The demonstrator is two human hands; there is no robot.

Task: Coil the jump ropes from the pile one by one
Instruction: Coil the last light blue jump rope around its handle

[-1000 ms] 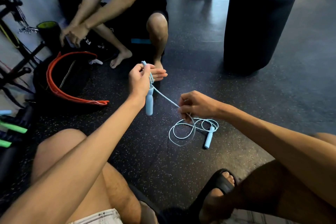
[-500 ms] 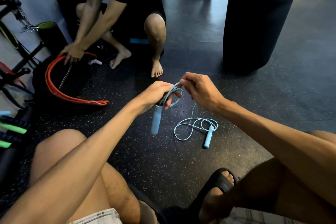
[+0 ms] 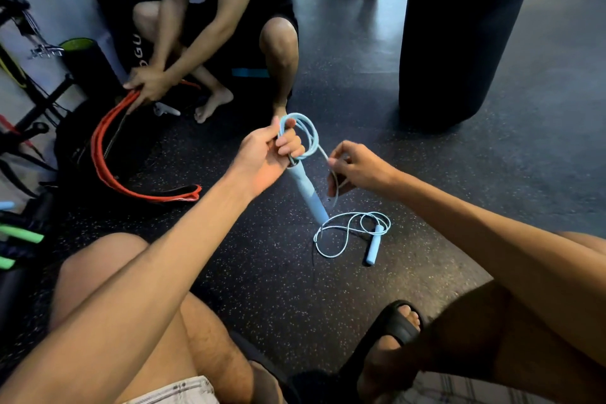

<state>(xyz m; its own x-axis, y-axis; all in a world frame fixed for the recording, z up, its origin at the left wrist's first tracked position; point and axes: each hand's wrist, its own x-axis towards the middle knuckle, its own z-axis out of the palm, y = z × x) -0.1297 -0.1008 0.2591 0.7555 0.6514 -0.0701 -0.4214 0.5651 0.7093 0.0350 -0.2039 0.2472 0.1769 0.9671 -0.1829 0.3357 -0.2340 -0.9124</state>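
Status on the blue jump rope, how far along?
Done: a few loops gathered in the left hand, which also holds one handle. In hand: right hand pinches the rope, likely feeding the next loop. Left: loose rope and second handle lie on the floor.

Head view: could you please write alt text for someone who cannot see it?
A person's left hand holds a blue jump rope in loops, one handle hanging, while the right hand pinches the cord. The other handle lies on the floor.

A gym is shown: speckled rubber floor [image 3: 262,272], a punch bag [image 3: 459,36] at one o'clock, racks [image 3: 29,82] at ten o'clock.
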